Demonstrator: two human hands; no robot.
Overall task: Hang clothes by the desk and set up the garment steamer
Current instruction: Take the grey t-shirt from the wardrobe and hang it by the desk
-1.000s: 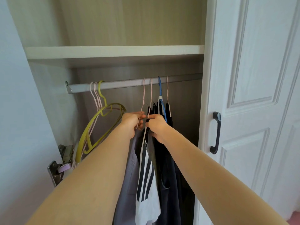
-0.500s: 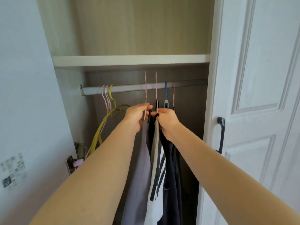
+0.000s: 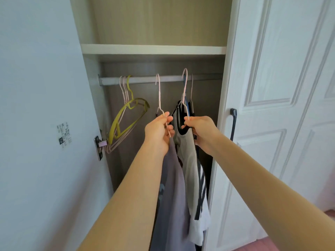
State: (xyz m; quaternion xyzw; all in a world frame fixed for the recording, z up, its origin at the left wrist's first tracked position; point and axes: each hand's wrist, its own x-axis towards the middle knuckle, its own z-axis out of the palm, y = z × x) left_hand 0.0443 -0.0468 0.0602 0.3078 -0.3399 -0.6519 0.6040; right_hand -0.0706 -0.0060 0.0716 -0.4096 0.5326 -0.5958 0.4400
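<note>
Clothes point(image 3: 183, 178) bottoms cut off; hands point(image 3: 159, 131) cover hanger shoulders.

Two bare forearms come in from the lower edge of the frame, one from the lower left and one from the lower right, and narrow toward the middle. No sleeve, cuff or watch strap shows anywhere along them, and both wrists are uncovered. The bare left hand point(image 3: 158, 132) and the bare right hand point(image 3: 202, 132) carry no rings or gloves. The fingernails are too small to make out.
</note>
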